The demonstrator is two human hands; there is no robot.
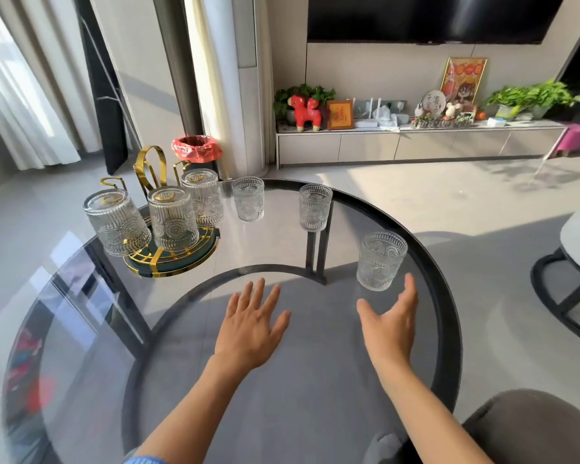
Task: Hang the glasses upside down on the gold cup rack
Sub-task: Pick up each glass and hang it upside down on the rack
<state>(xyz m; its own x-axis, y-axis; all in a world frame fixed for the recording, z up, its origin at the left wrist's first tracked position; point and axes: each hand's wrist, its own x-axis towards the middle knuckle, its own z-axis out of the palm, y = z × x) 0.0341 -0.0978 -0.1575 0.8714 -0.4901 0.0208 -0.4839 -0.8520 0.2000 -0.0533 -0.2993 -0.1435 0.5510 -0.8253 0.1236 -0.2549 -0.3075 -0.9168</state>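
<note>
The gold cup rack [149,169] stands on a dark round tray [178,262] at the left of the glass table. Three embossed glasses hang on it upside down: a left one [116,222], a middle one [172,217] and a back one [202,197]. Upright on the table stand three more glasses: one beside the rack [248,203], one further right [314,207] and the nearest [380,261]. My right hand [390,324] is open, fingers spread, just below the nearest glass without touching it. My left hand [252,324] hovers flat and open over the table's middle.
The round glass table [426,236] has a dark rim and a dark frame beneath. A red-lined bin [196,149] stands on the floor behind the rack. A grey seat [536,426] is at the lower right, another low table [576,229] at the right edge.
</note>
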